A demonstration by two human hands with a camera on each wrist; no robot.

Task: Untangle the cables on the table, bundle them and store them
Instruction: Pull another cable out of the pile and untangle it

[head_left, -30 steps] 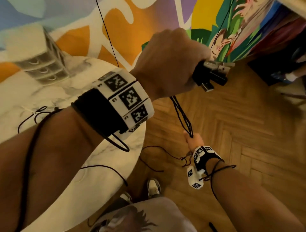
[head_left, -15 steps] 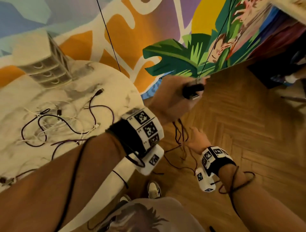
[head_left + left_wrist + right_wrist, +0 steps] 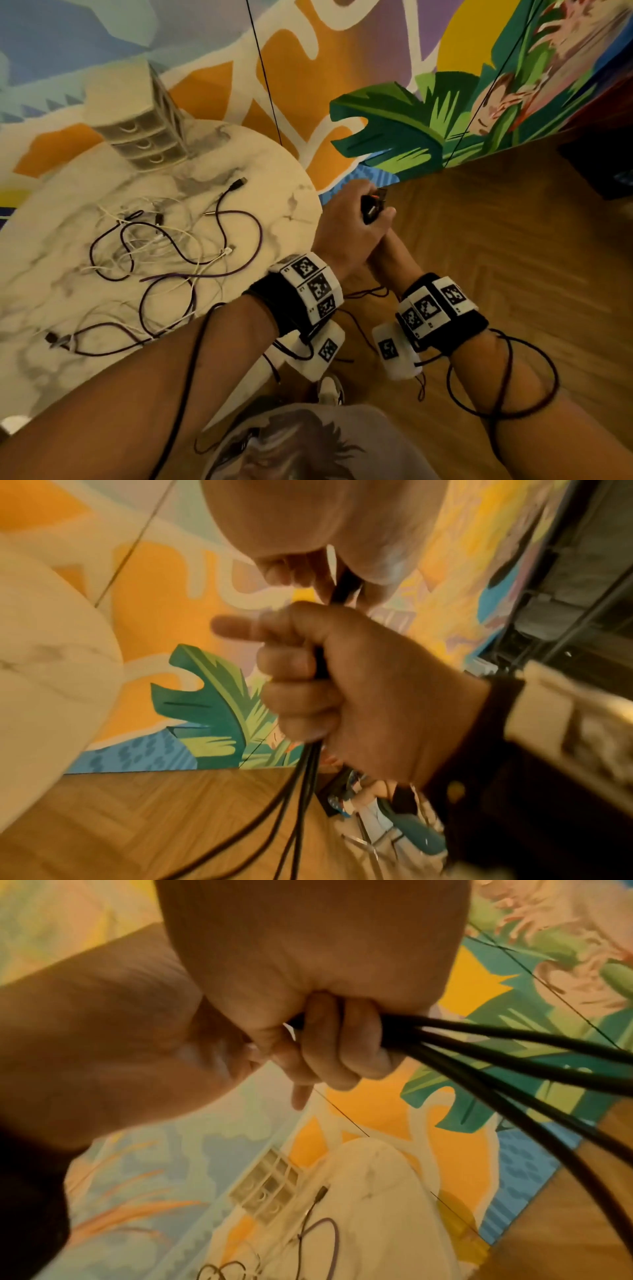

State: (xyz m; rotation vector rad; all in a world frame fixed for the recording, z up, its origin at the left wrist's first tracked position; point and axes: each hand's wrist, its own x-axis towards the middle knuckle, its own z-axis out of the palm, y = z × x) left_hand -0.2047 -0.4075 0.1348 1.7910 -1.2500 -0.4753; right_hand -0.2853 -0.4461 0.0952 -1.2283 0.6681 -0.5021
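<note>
A black cable (image 3: pixel 301 777) is folded into several strands and held beside the table. My left hand (image 3: pixel 349 226) is uppermost and grips the top of the bundle, with the black plug ends (image 3: pixel 371 207) sticking out above its fingers. Directly beneath it, my right hand (image 3: pixel 388 251) touches the left hand. In the left wrist view the right hand (image 3: pixel 342 683) is curled in a fist round the strands. The right wrist view shows its fingers (image 3: pixel 335 1047) wrapped round the cable (image 3: pixel 514 1056), which fans out below. A tangle of purple, black and white cables (image 3: pixel 171 260) lies on the table.
The round white marble table (image 3: pixel 284 192) is to my left, with a small white drawer unit (image 3: pixel 144 137) at its far side. A painted wall runs behind. Wooden floor (image 3: pixel 513 274) lies under the hands, my shoe (image 3: pixel 330 389) below.
My left hand has come down from high up to beside the table edge. The right hand has slid up the black strands until it meets the left hand.
</note>
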